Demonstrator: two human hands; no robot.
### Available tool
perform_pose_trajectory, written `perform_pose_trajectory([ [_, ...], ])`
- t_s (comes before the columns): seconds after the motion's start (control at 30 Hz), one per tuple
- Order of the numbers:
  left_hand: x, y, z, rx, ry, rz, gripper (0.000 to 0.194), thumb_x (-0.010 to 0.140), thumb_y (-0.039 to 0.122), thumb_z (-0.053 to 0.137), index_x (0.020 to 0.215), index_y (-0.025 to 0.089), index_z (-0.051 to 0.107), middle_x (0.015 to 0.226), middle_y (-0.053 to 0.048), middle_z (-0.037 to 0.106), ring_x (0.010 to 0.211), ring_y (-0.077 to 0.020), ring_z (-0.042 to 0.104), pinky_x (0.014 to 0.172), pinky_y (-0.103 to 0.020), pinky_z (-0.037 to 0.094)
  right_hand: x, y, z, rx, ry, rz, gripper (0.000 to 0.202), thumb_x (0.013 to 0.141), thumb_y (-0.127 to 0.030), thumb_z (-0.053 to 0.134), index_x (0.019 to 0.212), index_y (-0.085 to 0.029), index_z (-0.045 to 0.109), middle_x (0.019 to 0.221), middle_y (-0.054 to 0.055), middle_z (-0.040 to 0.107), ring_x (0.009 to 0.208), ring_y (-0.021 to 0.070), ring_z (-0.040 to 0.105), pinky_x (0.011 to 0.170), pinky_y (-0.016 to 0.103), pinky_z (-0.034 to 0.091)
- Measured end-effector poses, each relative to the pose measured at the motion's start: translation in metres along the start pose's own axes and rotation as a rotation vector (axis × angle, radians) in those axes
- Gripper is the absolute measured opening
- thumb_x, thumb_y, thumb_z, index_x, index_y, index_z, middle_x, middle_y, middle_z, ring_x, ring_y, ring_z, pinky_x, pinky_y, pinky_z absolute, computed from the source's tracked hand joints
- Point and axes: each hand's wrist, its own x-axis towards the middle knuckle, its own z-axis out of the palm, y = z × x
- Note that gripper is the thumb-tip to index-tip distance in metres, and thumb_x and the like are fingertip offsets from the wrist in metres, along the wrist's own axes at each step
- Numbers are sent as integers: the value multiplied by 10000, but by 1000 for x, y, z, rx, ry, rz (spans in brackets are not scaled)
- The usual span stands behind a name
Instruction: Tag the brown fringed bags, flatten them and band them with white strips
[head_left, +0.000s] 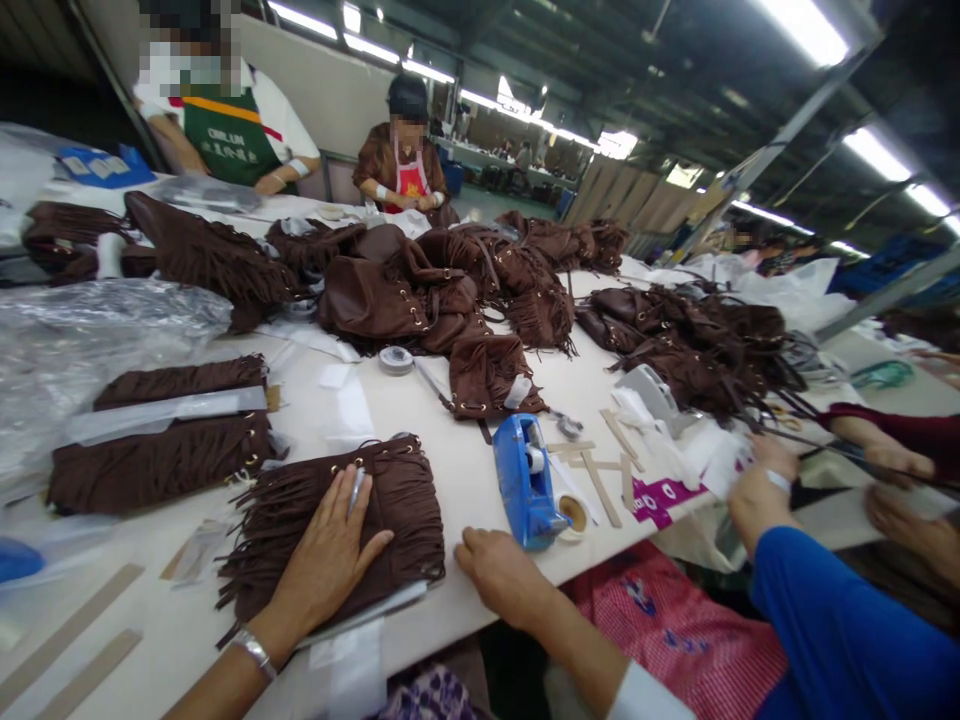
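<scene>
My left hand (330,550) lies flat, fingers stretched out, on a dark brown fringed bag (409,500) with metal eyelets along its top edge. A small pale shiny piece shows between its fingers; I cannot make out what it is. White sheet material sticks out under the bag's near edge. To the right, my right hand (502,580) is at the table's front edge, its fingers curled and pressed together. Whatever is in them, if anything, is hidden. Just beyond it stands a blue tape dispenser (517,480) with a roll of tape (574,515) beside it.
Two wrapped brown fringed pieces (165,450) lie left, near clear plastic (112,340). Brown bags (405,290) are heaped behind. Cardboard strips (600,485) lie right of the dispenser. A co-worker's blue sleeve (840,610) is close at right; two people work across the table.
</scene>
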Motion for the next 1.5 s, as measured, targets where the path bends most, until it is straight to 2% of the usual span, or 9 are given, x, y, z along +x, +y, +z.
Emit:
perform_pose_trajectory([
  [0.13,-1,1,1,-4,20,-2,854,927,610,488,1572,144,176,1650,-177,174,1513,-351,173,1160,-542,378,-1,0,-8,56,146,105,278,880,-33,458,1060,-170,621,1033,92,635,928,203,611,802,307,475],
  [0.27,-1,2,-1,10,32,-27,853,928,575,514,1575,144,163,1653,-178,154,1511,-344,184,1158,-527,388,14,-25,-7,142,330,-114,470,926,-123,493,1373,-267,480,1437,73,499,1283,228,480,1043,366,417],
  [0.47,-2,2,-5,-19,42,-51,833,925,554,531,1579,188,167,1655,-136,177,1508,-325,206,1145,-506,415,17,-7,-9,-52,-68,157,248,856,-48,518,996,-141,701,1003,143,712,878,262,688,764,355,537],
  [0.63,-1,3,-7,-57,11,-69,834,927,546,531,1578,179,162,1646,-159,194,1504,-338,204,1152,-524,401,97,-36,-62,110,461,-75,367,984,-180,453,1334,-229,548,1366,101,575,1211,223,549,1016,361,451],
  [0.8,0,3,-10,-83,1,-85,871,901,583,553,1574,170,187,1636,-180,213,1496,-350,224,1153,-535,401,162,-23,-61,-40,337,-231,400,979,-238,498,1376,-268,530,1457,75,516,1343,242,430,1105,406,365],
  [1.0,3,5,-17,-102,-39,-92,826,921,583,521,1564,157,224,1654,-157,162,1522,-329,134,1189,-517,354,130,18,-48,-99,331,175,351,942,-89,420,1225,-104,627,1349,219,563,1273,301,476,1065,467,366],
  [1.27,4,6,-22,-146,-110,-90,830,936,600,477,1550,95,239,1656,-188,128,1533,-329,50,1236,-506,232,123,-10,-34,-58,255,-67,477,1014,-338,449,1471,-204,435,1561,105,392,1404,267,342,1123,413,309],
  [1.4,2,6,-22,-156,-103,-83,817,948,599,451,1549,88,238,1662,-182,98,1534,-326,38,1246,-497,196,65,-17,-29,-58,292,180,342,1008,-190,375,1247,-104,605,1285,215,606,1217,298,508,1038,442,359],
  [1.5,1,6,-20,-156,-98,-78,830,945,614,443,1544,74,246,1659,-194,101,1534,-332,33,1248,-495,181,4,-56,1,255,164,205,285,1010,-246,396,982,-178,671,961,100,704,905,208,626,844,302,446],
])
